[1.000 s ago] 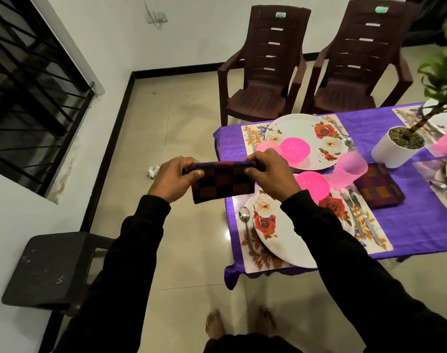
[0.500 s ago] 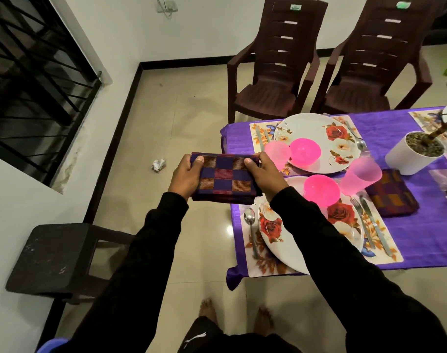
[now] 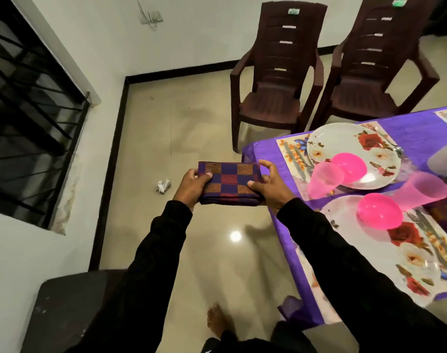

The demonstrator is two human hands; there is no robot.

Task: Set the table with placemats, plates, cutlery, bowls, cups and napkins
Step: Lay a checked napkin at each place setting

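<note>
At 6 o'clock a bare foot (image 3: 218, 318) stands on the tiled floor. Higher, at the centre, the folded checked napkin (image 3: 229, 183) is held above the floor, just at 9 o'clock of the table edge (image 3: 288, 240). The left hand (image 3: 193, 186) pinches its left end with the thumb on top. The right hand (image 3: 269, 184) pinches the right end, its upper fingers loosely lifted. The cloth looks light and soft, so it may unfold; I judge it best supported by both short ends. At 2 o'clock are the near plate (image 3: 344, 220) and its pink bowl (image 3: 380, 211).
</note>
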